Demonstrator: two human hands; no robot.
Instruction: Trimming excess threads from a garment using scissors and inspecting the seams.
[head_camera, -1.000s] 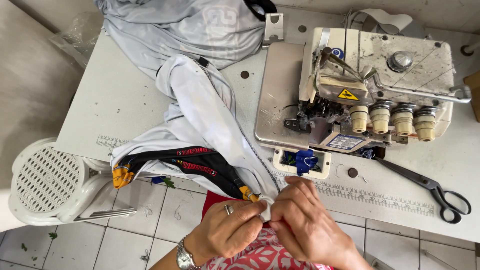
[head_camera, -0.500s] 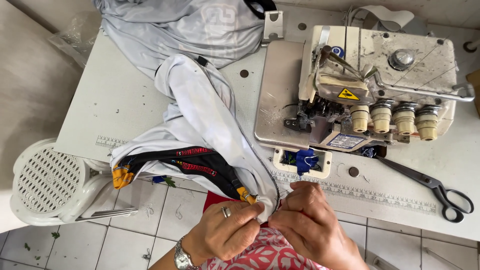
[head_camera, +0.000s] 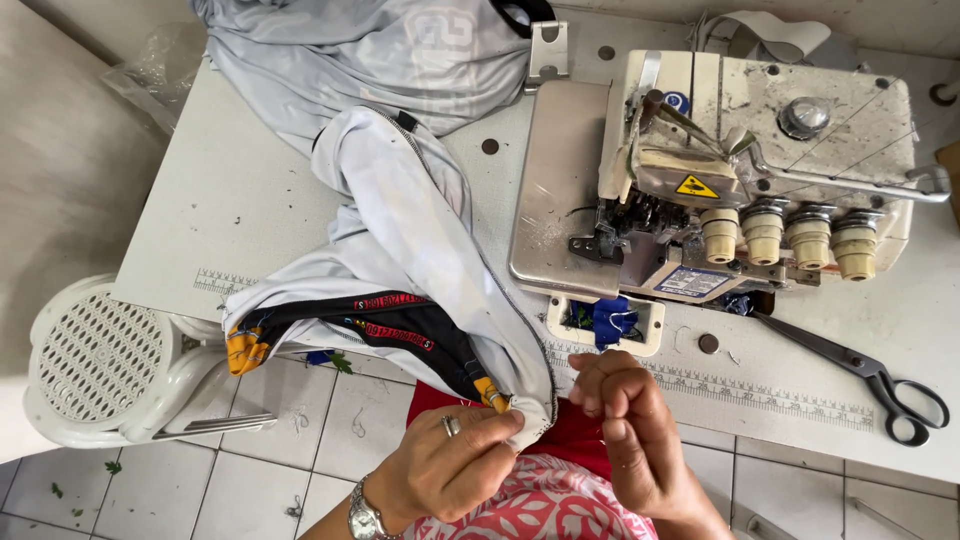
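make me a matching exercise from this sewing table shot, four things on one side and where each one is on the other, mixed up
Things:
1. scissors
2. white plastic stool
3. left hand
4. overlock sewing machine

Places:
A. on the tiled floor, left of the table
B. pinching the corner of the grey garment
C. at the table's right end, by the printed ruler
D. on the table top, upper right

Pairs: 1-C, 2-A, 3-B, 4-D

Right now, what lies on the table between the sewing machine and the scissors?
In the head view, nothing: bare white table separates the sewing machine from the scissors, whose blade tip nearly reaches the machine's base.
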